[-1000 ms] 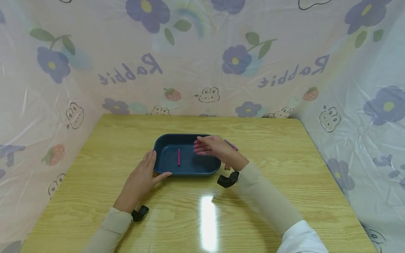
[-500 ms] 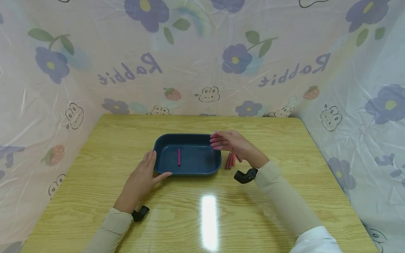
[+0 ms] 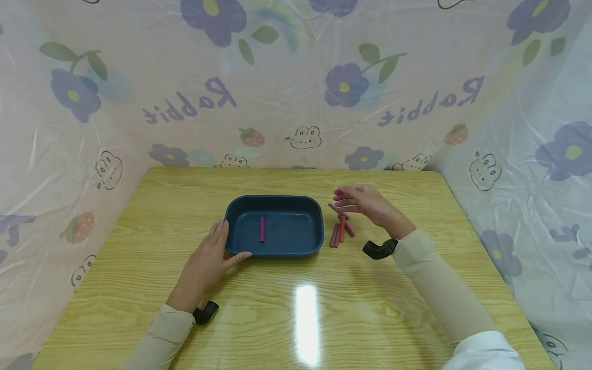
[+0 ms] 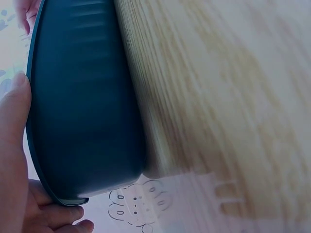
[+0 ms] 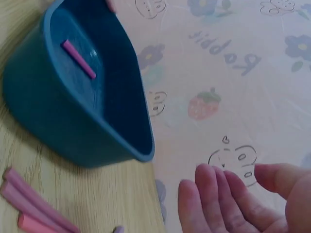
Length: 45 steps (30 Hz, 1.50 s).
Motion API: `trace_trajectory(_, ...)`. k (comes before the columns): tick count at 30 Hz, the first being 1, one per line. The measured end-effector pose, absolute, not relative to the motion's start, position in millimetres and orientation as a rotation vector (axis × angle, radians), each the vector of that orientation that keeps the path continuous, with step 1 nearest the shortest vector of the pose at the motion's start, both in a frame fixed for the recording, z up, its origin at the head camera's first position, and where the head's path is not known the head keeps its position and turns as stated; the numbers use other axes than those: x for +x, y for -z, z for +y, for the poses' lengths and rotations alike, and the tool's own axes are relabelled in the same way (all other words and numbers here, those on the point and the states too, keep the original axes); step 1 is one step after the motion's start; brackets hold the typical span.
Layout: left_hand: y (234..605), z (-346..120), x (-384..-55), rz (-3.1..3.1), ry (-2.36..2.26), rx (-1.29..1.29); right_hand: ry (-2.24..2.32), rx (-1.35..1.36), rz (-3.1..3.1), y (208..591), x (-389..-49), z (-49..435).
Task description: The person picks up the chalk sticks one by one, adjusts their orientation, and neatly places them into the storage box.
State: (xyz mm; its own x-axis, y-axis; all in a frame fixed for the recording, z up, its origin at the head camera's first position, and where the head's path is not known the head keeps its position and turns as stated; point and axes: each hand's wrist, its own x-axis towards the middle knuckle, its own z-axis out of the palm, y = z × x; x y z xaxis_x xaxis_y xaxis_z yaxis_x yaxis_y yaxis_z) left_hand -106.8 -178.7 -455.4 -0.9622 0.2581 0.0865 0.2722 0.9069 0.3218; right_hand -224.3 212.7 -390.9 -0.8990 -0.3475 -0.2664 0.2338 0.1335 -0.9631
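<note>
The flowered curtain [image 3: 277,103] hangs at 12 o'clock, and below it the counter [image 3: 250,329] spreads towards me. On it the blue tub [image 3: 277,203] hasn't shifted over the last second, because my left hand [image 3: 208,257] keeps holding its corner at 8 o'clock, fingers along the side and thumb against the rim nearest me. What has changed is my right hand [image 3: 365,201]: a second ago it was over the tub, then it crossed the 3 o'clock rim, and now it hangs well outside, between 2 and 3 o'clock, thumb and fingers apart with nothing between them. I judge that it's done at the tub for now and free for the loose pieces. Inside, the magenta stick [image 3: 262,229] lies as it did, a little to the 9 o'clock side of the middle, pointing 12 to 6. Outside at 3 o'clock are the loose ones: two mauve sticks [image 3: 334,235] side by side, the red stick [image 3: 342,231] just beside them, the plum stick [image 3: 350,229] slanting towards 5, and the lilac stick [image 3: 338,210] nearest my fingertips. None of these five is in yet.
</note>
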Motion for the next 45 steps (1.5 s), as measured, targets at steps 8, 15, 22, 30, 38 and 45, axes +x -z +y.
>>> trace_trajectory(8,456.0,-178.4,-106.9,-3.017,0.514,-0.422,1.721,-0.125,2.112,399.2,-229.1,226.6)
trace_trajectory(15,456.4,-178.1,-107.1,-3.003,0.512,-0.421,1.639,-0.096,2.205,409.6,-234.8,233.8)
trace_trajectory(22,455.4,-177.9,-107.2,-3.006,0.51,-0.425,1.548,-0.139,2.322,419.8,-239.7,232.5)
trace_trajectory(30,457.1,-178.5,-108.1,-3.009,0.5,-0.422,1.377,-0.168,2.476,430.2,-246.2,227.0)
trace_trajectory(38,458.0,-178.6,-108.5,-3.028,0.522,-0.409,1.172,-0.2,2.62,442.7,-252.5,221.0)
trace_trajectory(45,460.9,-179.3,-107.6,-3.016,0.505,-0.398,0.975,-0.207,2.718,455.3,-257.4,218.6)
